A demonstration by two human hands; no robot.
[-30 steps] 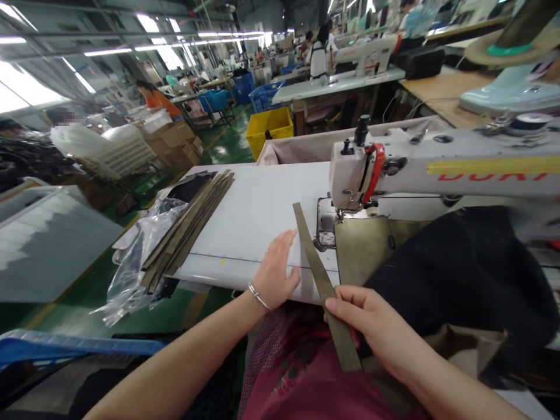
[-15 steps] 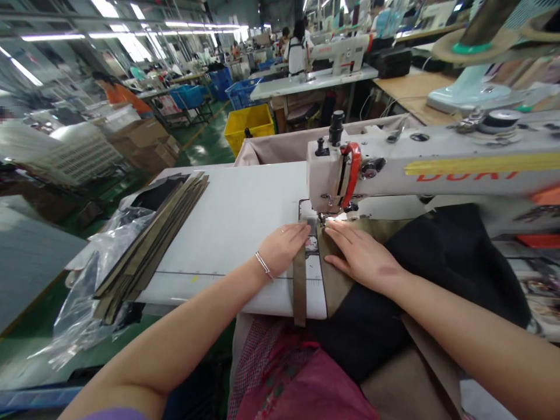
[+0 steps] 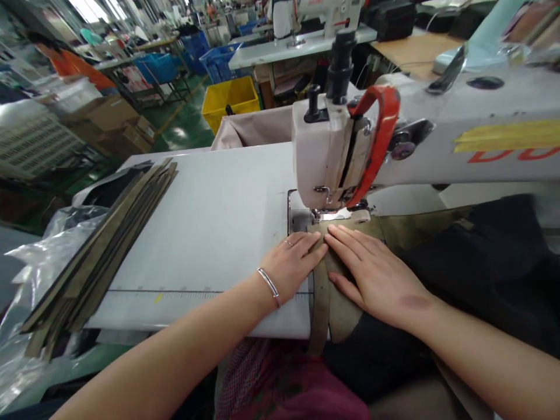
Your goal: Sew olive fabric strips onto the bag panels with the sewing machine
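My left hand (image 3: 294,266), with a ring and a bracelet, has its fingers together and closed on a narrow olive fabric strip (image 3: 321,303) just in front of the needle area. The strip hangs over the table's front edge and lies along the edge of an olive fabric panel (image 3: 345,315). On that panel my right hand (image 3: 371,271) rests flat, fingers stretched toward the presser foot. Black fabric (image 3: 476,280) joined to the panel spreads under my right forearm. The sewing machine head (image 3: 324,151) stands directly beyond both hands; its needle is hard to make out.
A stack of olive strips (image 3: 118,239) lies at the left of the white table (image 3: 219,221), beside clear plastic wrapping (image 3: 65,233). A pinkish cloth-lined bin (image 3: 262,129) borders the far edge. Beyond are a yellow crate (image 3: 230,99) and a person in orange (image 3: 74,67).
The view has moved closer to the machine. The strip, formerly apart from the panel's edge, now lies against it. My left hand has shifted right, beside my right hand.
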